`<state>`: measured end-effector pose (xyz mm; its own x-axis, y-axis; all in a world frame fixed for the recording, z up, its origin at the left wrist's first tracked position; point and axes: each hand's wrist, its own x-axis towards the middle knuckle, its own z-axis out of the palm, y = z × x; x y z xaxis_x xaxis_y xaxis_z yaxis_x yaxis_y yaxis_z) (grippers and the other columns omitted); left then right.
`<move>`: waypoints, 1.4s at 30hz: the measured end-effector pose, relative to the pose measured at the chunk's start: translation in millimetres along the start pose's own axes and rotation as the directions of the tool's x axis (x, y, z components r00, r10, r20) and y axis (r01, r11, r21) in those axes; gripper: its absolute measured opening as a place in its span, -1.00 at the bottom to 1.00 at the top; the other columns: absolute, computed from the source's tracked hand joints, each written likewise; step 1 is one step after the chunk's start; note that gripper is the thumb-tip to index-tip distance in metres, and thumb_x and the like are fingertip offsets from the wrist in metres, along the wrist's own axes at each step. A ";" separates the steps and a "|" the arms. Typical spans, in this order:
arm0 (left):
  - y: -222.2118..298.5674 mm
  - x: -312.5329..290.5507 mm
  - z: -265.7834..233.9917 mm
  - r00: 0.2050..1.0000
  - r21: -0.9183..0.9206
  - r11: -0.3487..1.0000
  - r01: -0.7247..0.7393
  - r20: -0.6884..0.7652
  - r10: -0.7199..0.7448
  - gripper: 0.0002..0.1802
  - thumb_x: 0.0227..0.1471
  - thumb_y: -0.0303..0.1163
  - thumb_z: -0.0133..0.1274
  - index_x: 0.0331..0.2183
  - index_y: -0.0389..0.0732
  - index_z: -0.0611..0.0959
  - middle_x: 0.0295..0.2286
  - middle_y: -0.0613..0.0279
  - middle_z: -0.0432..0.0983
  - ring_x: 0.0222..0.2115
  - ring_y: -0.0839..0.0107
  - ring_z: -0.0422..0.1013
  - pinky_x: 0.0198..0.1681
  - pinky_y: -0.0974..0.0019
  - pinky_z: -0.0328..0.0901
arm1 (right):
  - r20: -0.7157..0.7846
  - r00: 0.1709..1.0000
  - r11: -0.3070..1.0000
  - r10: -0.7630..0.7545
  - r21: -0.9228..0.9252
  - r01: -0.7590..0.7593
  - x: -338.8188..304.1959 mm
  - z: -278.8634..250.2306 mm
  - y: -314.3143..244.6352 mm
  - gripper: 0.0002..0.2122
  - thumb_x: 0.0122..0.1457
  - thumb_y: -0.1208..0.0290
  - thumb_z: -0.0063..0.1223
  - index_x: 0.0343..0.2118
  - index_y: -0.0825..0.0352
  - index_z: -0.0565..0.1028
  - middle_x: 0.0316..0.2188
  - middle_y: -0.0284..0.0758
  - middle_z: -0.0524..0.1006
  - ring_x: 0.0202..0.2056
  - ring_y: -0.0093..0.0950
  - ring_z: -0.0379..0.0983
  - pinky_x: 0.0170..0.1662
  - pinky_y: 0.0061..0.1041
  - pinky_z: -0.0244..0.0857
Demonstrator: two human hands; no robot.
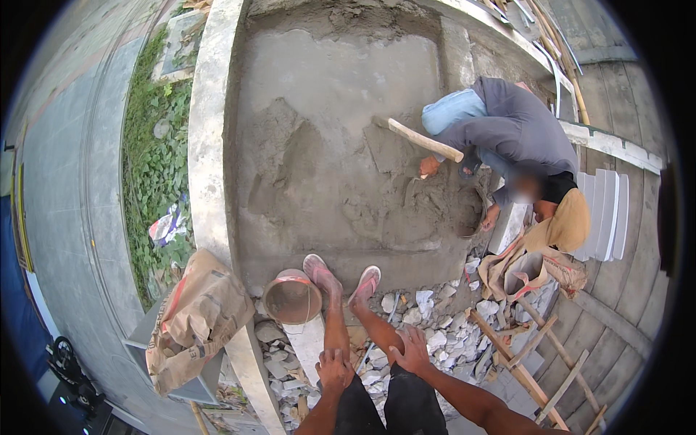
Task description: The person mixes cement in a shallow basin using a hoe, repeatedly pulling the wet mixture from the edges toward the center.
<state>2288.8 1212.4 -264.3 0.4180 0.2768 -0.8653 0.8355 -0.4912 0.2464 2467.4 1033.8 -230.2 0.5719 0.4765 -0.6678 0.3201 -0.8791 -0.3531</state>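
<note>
Knees are covered by both hands: the left hand (334,369) is laid palm-down with its fingers curled loosely over the left knee, and the right hand (412,351) is spread flat, fingers apart, over the right knee; nothing else is gripped by either. Black shorts (395,402) are seen just below the hands, and the bare shins are stretched forward to two pink flip-flops (342,278) planted at the edge of a wet mortar bed (333,138). Just ahead and to the left of the left hand, a round bucket (291,296) smeared with cement is stood beside the left foot. Further left, a crumpled brown cement sack (194,319) is draped over a grey block. Broken white rubble (428,326) is scattered around and ahead of the right hand, and a rough wooden ladder frame (536,362) is laid to its right. Well beyond the hands, across the mortar, a crouching person in a grey top (516,127) is seen with a wooden-handled tool (424,140) resting nearby; a stack of white tiles (605,214) is stood at that person's right.
</note>
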 end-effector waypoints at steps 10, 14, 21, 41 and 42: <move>5.7 11.9 22.0 0.994 0.130 0.986 0.109 -0.038 -0.105 -0.39 -0.03 -0.21 0.07 0.11 0.01 0.44 0.05 0.14 0.33 0.15 0.11 0.18 0.06 -0.07 0.23 | 0.210 0.966 0.984 0.148 -0.127 -0.123 10.8 49.1 -0.1 -0.55 0.15 0.16 0.04 0.07 0.23 0.43 0.13 -0.14 0.29 0.21 -0.18 0.17 0.28 -0.02 -0.03; 15.8 12.6 23.1 0.987 0.138 0.977 0.163 -0.016 -0.162 -0.37 -0.08 -0.25 0.08 0.11 -0.05 0.44 0.10 0.14 0.27 0.13 0.09 0.19 0.09 -0.08 0.20 | 0.191 0.966 0.976 0.172 -0.166 -0.141 7.6 54.5 10.2 -0.57 0.16 0.16 0.02 0.06 0.24 0.43 0.12 -0.15 0.30 0.20 -0.18 0.18 0.28 0.02 -0.05; 23.3 11.7 37.0 0.974 0.199 0.965 0.173 0.114 -0.198 -0.33 0.03 -0.13 0.02 0.19 0.03 0.36 0.19 0.13 0.21 0.20 0.05 0.13 0.16 -0.13 0.17 | 0.211 0.961 0.976 0.178 -0.162 -0.145 1.8 52.9 19.6 -0.61 0.17 0.19 0.00 0.02 0.23 0.43 0.09 -0.17 0.31 0.18 -0.18 0.20 0.30 0.10 -0.07; 17.6 11.2 42.8 0.989 0.284 0.949 0.135 0.023 -0.147 -0.33 -0.04 -0.18 0.05 0.16 -0.02 0.41 0.11 0.19 0.27 0.14 0.07 0.21 0.06 -0.10 0.26 | 0.154 0.972 0.983 0.177 -0.072 -0.167 -6.4 64.7 24.7 -0.63 0.12 0.22 0.04 -0.02 0.24 0.46 0.10 -0.16 0.31 0.14 -0.15 0.23 0.26 -0.01 0.00; 16.1 11.3 42.4 0.989 0.298 0.945 0.136 0.014 -0.147 -0.33 -0.05 -0.18 0.04 0.16 -0.02 0.41 0.11 0.19 0.27 0.14 0.07 0.21 0.06 -0.10 0.25 | 0.153 0.973 0.984 0.175 -0.067 -0.167 -6.0 64.9 24.0 -0.63 0.12 0.22 0.04 -0.02 0.24 0.46 0.10 -0.16 0.31 0.14 -0.15 0.23 0.26 -0.01 0.00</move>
<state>2291.9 1172.6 -288.6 0.2850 0.3342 -0.8984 0.7400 -0.6725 -0.0154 2422.6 1009.1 -277.2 0.4968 0.3076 -0.8115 0.2699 -0.9435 -0.1924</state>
